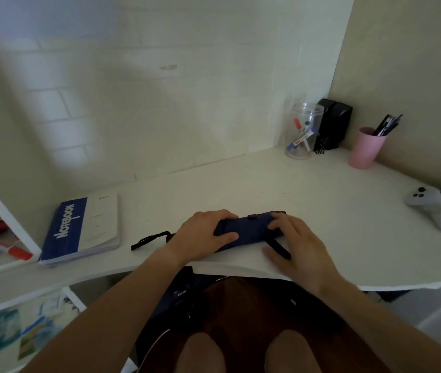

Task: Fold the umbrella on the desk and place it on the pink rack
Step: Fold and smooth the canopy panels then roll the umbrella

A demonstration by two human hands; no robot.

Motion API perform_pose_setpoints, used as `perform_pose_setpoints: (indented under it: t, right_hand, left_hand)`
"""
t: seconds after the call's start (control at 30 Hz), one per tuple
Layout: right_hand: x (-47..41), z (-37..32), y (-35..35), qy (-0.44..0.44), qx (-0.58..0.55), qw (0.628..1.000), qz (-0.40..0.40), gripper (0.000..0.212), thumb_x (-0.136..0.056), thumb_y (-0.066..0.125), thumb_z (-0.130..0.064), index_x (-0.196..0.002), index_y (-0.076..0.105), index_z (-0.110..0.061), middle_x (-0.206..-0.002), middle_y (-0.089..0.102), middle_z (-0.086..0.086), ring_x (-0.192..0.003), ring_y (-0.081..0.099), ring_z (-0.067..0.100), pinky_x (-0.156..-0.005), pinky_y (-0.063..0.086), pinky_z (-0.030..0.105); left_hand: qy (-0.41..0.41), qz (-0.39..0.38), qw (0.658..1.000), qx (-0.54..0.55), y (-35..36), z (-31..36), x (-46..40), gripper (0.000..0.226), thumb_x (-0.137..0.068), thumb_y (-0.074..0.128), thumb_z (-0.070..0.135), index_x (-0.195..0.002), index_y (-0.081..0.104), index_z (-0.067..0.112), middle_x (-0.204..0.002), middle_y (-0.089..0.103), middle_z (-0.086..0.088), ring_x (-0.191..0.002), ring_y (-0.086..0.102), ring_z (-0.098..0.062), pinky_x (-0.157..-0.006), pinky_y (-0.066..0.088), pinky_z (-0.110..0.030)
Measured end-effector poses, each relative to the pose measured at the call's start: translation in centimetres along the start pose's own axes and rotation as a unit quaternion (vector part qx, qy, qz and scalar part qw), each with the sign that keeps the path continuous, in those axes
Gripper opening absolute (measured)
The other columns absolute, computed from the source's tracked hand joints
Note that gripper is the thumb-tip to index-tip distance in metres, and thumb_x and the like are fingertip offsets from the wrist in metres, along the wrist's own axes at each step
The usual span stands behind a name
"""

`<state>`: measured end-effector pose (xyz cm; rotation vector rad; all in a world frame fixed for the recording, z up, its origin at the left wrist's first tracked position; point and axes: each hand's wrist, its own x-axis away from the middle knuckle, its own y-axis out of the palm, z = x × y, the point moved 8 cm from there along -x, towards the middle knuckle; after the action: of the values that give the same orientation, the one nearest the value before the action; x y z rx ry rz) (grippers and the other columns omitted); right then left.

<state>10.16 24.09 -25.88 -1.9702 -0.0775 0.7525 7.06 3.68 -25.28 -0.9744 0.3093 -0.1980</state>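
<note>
A dark blue collapsed umbrella lies along the front edge of the white desk. Its black wrist strap trails out to the left. My left hand grips the umbrella's left end, thumb over the top. My right hand rests on the right end with fingers curled over the fabric, and a black closure strap passes under its thumb. No pink rack is in view.
A blue and white notebook lies at the left. A clear jar of markers, black speakers and a pink cup of pens stand at the back right. A white game controller sits far right. Shelves are at left.
</note>
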Motion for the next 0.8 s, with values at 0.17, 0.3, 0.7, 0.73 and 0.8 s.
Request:
perform_pose_setpoints:
  t: [0.17, 0.3, 0.7, 0.73, 0.8]
  right_hand:
    - [4.7, -0.5, -0.2, 0.077, 0.086, 0.992, 0.047, 0.048, -0.082, 0.067, -0.058, -0.107, 0.072, -0.018, -0.108, 0.067, -0.004, -0.099, 0.058, 0.018, -0.082, 0.054, 0.035]
    - [5.1, -3.6, 1.1, -0.002, 0.097, 0.994, 0.041, 0.037, -0.067, 0.089, -0.015, -0.101, 0.077, -0.014, -0.098, 0.07, -0.002, -0.089, 0.061, 0.018, -0.076, 0.058, 0.029]
    - [5.4, -6.8, 0.3, -0.135, 0.048, 0.988, 0.055, 0.031, -0.064, 0.088, -0.004, -0.09, 0.079, -0.018, -0.087, 0.073, -0.006, -0.076, 0.064, 0.012, -0.064, 0.051, 0.02]
    - [5.4, -6.7, -0.3, -0.135, 0.043, 0.988, 0.064, 0.03, -0.064, 0.087, -0.002, -0.089, 0.079, -0.017, -0.087, 0.073, -0.005, -0.075, 0.065, 0.012, -0.063, 0.053, 0.021]
    - [5.2, -6.1, -1.4, -0.122, 0.034, 0.989, 0.079, 0.029, -0.067, 0.086, -0.001, -0.089, 0.079, -0.018, -0.087, 0.074, -0.005, -0.074, 0.067, 0.013, -0.062, 0.056, 0.026]
  left_hand:
    - [-0.002, -0.002, 0.999, -0.034, 0.5, 0.4, -0.1, 0.035, -0.095, 0.063, 0.043, -0.125, 0.055, 0.029, -0.107, 0.07, 0.004, -0.09, 0.063, -0.019, -0.082, 0.054, -0.039]
    - [-0.004, 0.015, 0.999, -0.047, 0.4, 0.9, 0.0, 0.034, -0.092, 0.065, 0.042, -0.121, 0.051, 0.033, -0.105, 0.069, 0.003, -0.088, 0.062, -0.018, -0.077, 0.054, -0.039]
    - [0.075, 0.087, 0.99, -0.076, 1.0, 3.7, 1.4, 0.045, -0.089, 0.069, 0.037, -0.13, 0.05, 0.029, -0.119, 0.06, 0.002, -0.101, 0.062, -0.021, -0.084, 0.054, -0.041]
    - [0.084, 0.095, 0.989, -0.082, 1.1, 3.9, 1.6, 0.047, -0.09, 0.069, 0.038, -0.132, 0.051, 0.027, -0.121, 0.06, 0.001, -0.101, 0.062, -0.021, -0.084, 0.054, -0.04]
    - [0.108, 0.107, 0.984, -0.097, 1.4, 4.3, 2.0, 0.046, -0.09, 0.069, 0.037, -0.132, 0.055, 0.022, -0.12, 0.06, 0.0, -0.099, 0.063, -0.021, -0.085, 0.054, -0.038]
